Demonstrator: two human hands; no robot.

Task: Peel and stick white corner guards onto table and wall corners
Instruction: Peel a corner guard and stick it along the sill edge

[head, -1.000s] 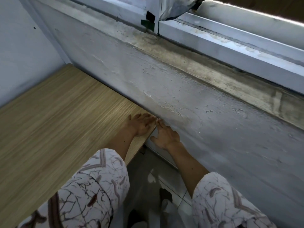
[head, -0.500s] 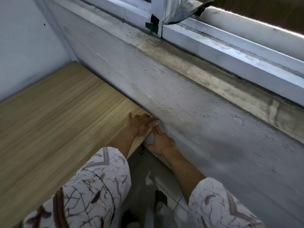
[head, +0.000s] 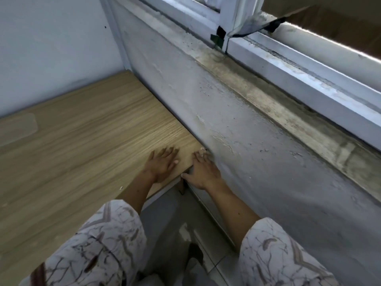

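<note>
The wooden table [head: 86, 153] butts against the grey wall [head: 257, 162]. My left hand [head: 162, 165] lies flat on the tabletop a little left of the near corner, fingers apart, holding nothing. My right hand [head: 203, 171] covers that corner where it meets the wall, with its fingers on top and its thumb against the table's front edge. A small white bit shows at its fingertips; the hand hides the corner itself, so I cannot tell whether this is the corner guard.
A clear flat sheet [head: 18, 129] lies at the table's far left. A stained window ledge [head: 278, 106] and white window frame [head: 309, 65] run above the wall. A tiled floor [head: 185, 234] lies below, between my patterned sleeves.
My left hand has slid left, away from the corner, so the two hands no longer touch. My right hand has stayed on the corner. The view has swung to show more of the table.
</note>
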